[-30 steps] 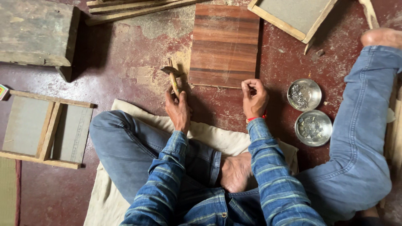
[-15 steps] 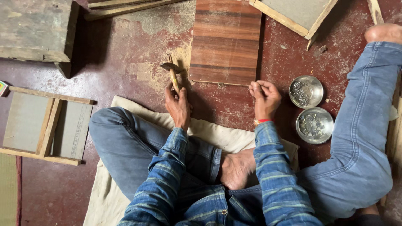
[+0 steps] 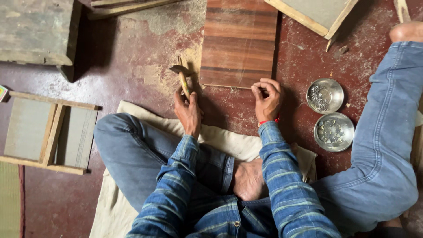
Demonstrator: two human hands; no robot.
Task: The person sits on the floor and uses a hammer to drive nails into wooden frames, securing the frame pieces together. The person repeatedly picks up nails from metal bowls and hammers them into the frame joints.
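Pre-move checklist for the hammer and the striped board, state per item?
1. Left hand grips the hammer by its handle: ok.
2. Right hand at the near edge of the striped board: ok.
3. Nail between right fingertips: cannot tell.
4. Board lies flat on the floor: ok.
5. Two metal bowls of small parts sit apart from the board: ok.

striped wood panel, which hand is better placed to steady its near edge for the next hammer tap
Right. The right hand already rests with its fingers at the near edge of the striped wood panel, seemingly pinching something small. The left hand is occupied holding the hammer beside the panel.
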